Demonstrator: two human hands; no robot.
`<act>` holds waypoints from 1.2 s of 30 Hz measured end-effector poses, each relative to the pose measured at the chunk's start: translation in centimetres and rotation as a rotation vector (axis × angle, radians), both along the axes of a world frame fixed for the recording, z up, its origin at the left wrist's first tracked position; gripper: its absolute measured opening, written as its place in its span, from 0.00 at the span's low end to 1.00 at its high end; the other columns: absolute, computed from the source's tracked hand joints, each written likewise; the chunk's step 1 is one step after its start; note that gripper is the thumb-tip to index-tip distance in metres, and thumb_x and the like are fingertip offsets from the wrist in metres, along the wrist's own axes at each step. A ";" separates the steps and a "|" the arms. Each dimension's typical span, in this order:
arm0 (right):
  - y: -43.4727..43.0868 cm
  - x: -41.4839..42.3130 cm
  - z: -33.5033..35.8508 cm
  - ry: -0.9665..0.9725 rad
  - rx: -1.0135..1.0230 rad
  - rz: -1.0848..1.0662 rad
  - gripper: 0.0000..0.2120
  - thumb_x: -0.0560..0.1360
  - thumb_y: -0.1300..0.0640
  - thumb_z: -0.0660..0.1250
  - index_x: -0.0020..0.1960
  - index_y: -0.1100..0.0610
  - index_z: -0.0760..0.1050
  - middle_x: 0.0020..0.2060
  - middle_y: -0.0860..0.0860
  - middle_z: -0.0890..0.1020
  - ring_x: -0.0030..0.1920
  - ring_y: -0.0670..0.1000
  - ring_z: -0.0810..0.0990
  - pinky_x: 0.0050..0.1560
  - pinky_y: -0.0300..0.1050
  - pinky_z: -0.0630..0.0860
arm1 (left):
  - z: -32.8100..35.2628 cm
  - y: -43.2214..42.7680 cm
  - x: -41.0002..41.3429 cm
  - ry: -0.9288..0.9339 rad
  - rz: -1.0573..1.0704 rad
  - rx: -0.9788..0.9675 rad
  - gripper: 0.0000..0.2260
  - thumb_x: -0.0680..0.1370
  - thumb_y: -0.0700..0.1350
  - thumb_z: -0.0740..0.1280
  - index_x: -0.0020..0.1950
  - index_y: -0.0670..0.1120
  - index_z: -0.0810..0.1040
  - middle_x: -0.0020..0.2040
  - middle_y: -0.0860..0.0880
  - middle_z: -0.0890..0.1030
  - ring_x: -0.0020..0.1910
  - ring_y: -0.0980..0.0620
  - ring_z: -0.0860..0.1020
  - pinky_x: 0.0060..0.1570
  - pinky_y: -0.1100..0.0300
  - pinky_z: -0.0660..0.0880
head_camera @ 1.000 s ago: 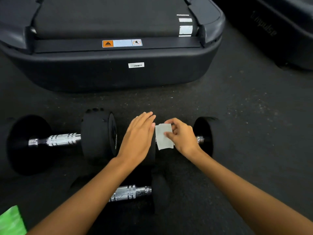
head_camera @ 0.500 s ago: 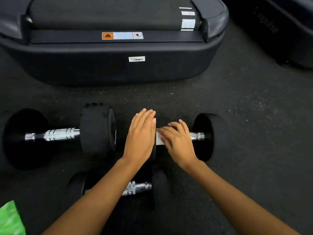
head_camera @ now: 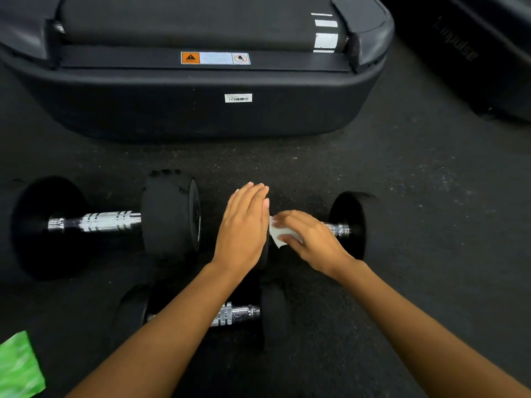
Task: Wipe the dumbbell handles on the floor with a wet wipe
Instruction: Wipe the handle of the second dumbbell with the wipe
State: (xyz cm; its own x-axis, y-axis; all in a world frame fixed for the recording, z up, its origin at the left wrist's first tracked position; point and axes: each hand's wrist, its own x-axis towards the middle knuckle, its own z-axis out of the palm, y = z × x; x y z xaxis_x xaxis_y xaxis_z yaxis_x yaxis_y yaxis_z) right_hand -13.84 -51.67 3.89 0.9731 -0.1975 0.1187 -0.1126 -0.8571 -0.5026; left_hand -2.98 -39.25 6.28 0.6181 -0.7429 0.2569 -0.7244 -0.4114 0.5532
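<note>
"Fingers on the right hand, what do they do?"

"They curl over the wipe and press it on the handle of the right dumbbell."

"And the left hand?"

"Its fingers are straight and flat. It rests on that dumbbell's left end."

"Where are the others?"

"All three lie on the dark floor. The big dumbbell is to the left. The small dumbbell is nearer, under the left arm. A treadmill is behind them. A green pack is in the near left corner."
</note>
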 end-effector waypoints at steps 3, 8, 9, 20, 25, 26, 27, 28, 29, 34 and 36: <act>-0.2 1.3 0.4 0.070 0.226 -0.104 0.12 0.72 0.57 0.70 0.54 0.55 0.74 0.51 0.46 0.76 0.51 0.45 0.75 0.51 0.38 0.70 | 0.0 -0.2 0.0 0.013 -0.001 -0.002 0.25 0.80 0.49 0.45 0.66 0.37 0.72 0.65 0.41 0.74 0.68 0.45 0.67 0.70 0.54 0.56; 0.3 1.6 0.4 0.058 0.117 -0.075 0.12 0.73 0.56 0.69 0.55 0.56 0.72 0.51 0.49 0.76 0.51 0.48 0.74 0.52 0.42 0.72 | 0.0 -0.3 0.2 0.009 0.008 -0.003 0.25 0.80 0.49 0.45 0.65 0.37 0.72 0.64 0.41 0.75 0.68 0.45 0.68 0.70 0.52 0.59; 0.4 1.2 0.3 0.045 0.043 -0.039 0.12 0.73 0.57 0.69 0.55 0.57 0.72 0.51 0.50 0.75 0.51 0.49 0.74 0.52 0.43 0.72 | -0.1 -0.3 0.3 -0.004 0.003 0.001 0.25 0.80 0.49 0.46 0.65 0.37 0.72 0.64 0.41 0.75 0.67 0.45 0.68 0.70 0.51 0.60; 0.5 1.6 0.7 0.092 0.141 -0.064 0.12 0.75 0.56 0.66 0.58 0.58 0.73 0.54 0.52 0.77 0.55 0.50 0.75 0.56 0.44 0.71 | -0.4 -0.1 0.2 -0.006 -0.001 -0.014 0.23 0.80 0.48 0.47 0.65 0.37 0.72 0.64 0.41 0.75 0.67 0.45 0.68 0.69 0.50 0.61; -2.1 0.4 1.4 0.296 0.099 -0.123 0.14 0.80 0.52 0.58 0.62 0.56 0.73 0.56 0.52 0.77 0.56 0.51 0.76 0.55 0.44 0.71 | -0.4 -0.1 0.1 -0.025 0.005 -0.033 0.22 0.80 0.47 0.48 0.63 0.37 0.73 0.62 0.41 0.76 0.66 0.44 0.70 0.68 0.48 0.64; -2.1 0.5 1.4 0.305 0.093 -0.143 0.14 0.80 0.53 0.56 0.62 0.56 0.73 0.55 0.53 0.77 0.55 0.52 0.76 0.55 0.44 0.70 | -0.4 -0.1 0.1 -0.027 0.010 -0.035 0.22 0.80 0.47 0.48 0.63 0.37 0.74 0.62 0.41 0.76 0.66 0.44 0.70 0.67 0.48 0.64; -1.8 0.7 1.4 0.301 0.079 -0.156 0.14 0.81 0.53 0.55 0.61 0.57 0.73 0.55 0.53 0.77 0.55 0.52 0.76 0.54 0.44 0.71 | -0.4 -0.2 0.0 -0.024 0.015 -0.036 0.22 0.80 0.47 0.48 0.63 0.37 0.74 0.62 0.41 0.76 0.66 0.44 0.70 0.67 0.47 0.65; -1.3 1.0 1.3 0.286 0.064 -0.160 0.14 0.81 0.54 0.55 0.61 0.57 0.73 0.55 0.54 0.77 0.55 0.53 0.76 0.55 0.46 0.71 | -0.4 -0.2 0.1 -0.018 0.016 -0.037 0.22 0.80 0.47 0.48 0.63 0.37 0.74 0.62 0.41 0.76 0.66 0.45 0.70 0.67 0.47 0.65; -0.7 1.2 1.0 0.259 0.056 -0.152 0.15 0.81 0.55 0.55 0.62 0.58 0.72 0.56 0.55 0.77 0.56 0.54 0.75 0.57 0.47 0.71 | -0.4 -0.3 0.1 -0.013 0.015 -0.037 0.23 0.80 0.48 0.48 0.64 0.37 0.74 0.62 0.41 0.76 0.66 0.45 0.70 0.67 0.47 0.65; 0.1 0.0 0.5 0.116 0.071 -0.057 0.16 0.79 0.62 0.60 0.66 0.60 0.71 0.63 0.54 0.75 0.65 0.50 0.71 0.71 0.38 0.57 | -0.3 -0.1 0.2 -0.004 0.002 -0.025 0.24 0.80 0.49 0.46 0.65 0.37 0.72 0.63 0.42 0.75 0.67 0.45 0.68 0.69 0.49 0.63; -0.5 -0.8 0.7 0.106 0.146 -0.089 0.16 0.78 0.62 0.62 0.65 0.58 0.72 0.64 0.52 0.75 0.65 0.48 0.71 0.69 0.38 0.62 | -0.3 -0.1 0.1 -0.009 0.007 -0.029 0.24 0.80 0.49 0.46 0.65 0.37 0.72 0.63 0.42 0.75 0.67 0.45 0.68 0.68 0.48 0.63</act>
State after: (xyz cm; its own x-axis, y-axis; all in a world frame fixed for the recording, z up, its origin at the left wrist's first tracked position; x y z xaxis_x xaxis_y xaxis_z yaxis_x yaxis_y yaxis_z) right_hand -14.66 -52.20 4.62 0.9565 -0.2911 -0.0197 -0.2438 -0.7605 -0.6018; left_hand -2.84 -39.36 5.98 0.6206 -0.7309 0.2841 -0.7268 -0.4001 0.5583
